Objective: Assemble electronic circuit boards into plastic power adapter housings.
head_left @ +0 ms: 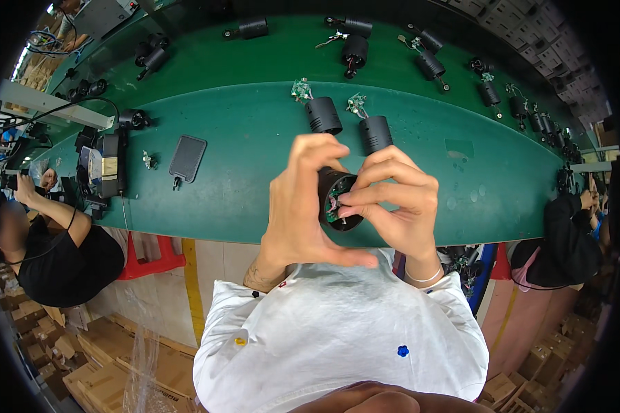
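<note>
A black cylindrical housing [328, 177] is tilted with its open end toward me, near the front of the green workbench [241, 179]. My left hand [286, 199] curls around its left side, the thumb stretched out below it. Inside the opening shows a green circuit board [333, 208] with thin wires. My right hand [403, 196] has thumb and fingertips pinched together at the opening, by the board; what they grip is hidden. Just beyond my hands lie two more black housings, one on the left [323, 115] and one on the right [375, 133], each with a wired board outside it.
On the bench's left are a dark flat pad [187, 160], a small loose board [148, 160] and a tape dispenser [110, 165]. Several housings line the far green strip. Co-workers sit at left [62, 241] and right [565, 234]. A red stool [155, 258] stands at left.
</note>
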`<state>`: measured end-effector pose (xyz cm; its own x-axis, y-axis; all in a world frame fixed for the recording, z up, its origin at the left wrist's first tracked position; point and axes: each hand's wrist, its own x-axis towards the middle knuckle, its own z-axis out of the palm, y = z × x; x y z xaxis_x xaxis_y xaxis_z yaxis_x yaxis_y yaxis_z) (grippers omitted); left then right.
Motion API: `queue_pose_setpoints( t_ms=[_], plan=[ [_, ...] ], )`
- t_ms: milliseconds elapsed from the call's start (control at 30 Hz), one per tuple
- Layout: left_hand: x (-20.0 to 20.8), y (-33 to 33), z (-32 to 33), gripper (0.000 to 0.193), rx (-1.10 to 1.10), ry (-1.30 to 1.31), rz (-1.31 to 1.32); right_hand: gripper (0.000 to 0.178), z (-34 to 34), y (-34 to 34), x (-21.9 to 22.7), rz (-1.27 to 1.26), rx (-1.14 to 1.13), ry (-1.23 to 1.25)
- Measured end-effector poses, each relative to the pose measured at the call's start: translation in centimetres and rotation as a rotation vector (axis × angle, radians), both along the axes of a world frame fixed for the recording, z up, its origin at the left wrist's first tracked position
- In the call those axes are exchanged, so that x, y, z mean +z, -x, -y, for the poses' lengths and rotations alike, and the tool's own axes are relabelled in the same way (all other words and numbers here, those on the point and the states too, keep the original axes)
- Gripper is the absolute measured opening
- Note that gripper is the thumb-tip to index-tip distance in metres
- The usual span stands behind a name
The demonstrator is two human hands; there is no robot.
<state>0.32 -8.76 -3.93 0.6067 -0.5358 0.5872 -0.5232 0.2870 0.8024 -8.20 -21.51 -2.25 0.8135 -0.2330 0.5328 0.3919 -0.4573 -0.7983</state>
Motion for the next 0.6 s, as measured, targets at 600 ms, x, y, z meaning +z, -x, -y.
queue_pose_setpoints(
  t_ms=[600],
  plan=[
    [-0.9,1.1,-1.2,0.052,0.106,-0.23,0.046,0.016,0.6,-0.1,0.1,-0.088,0.135,-0.246]
  ],
)
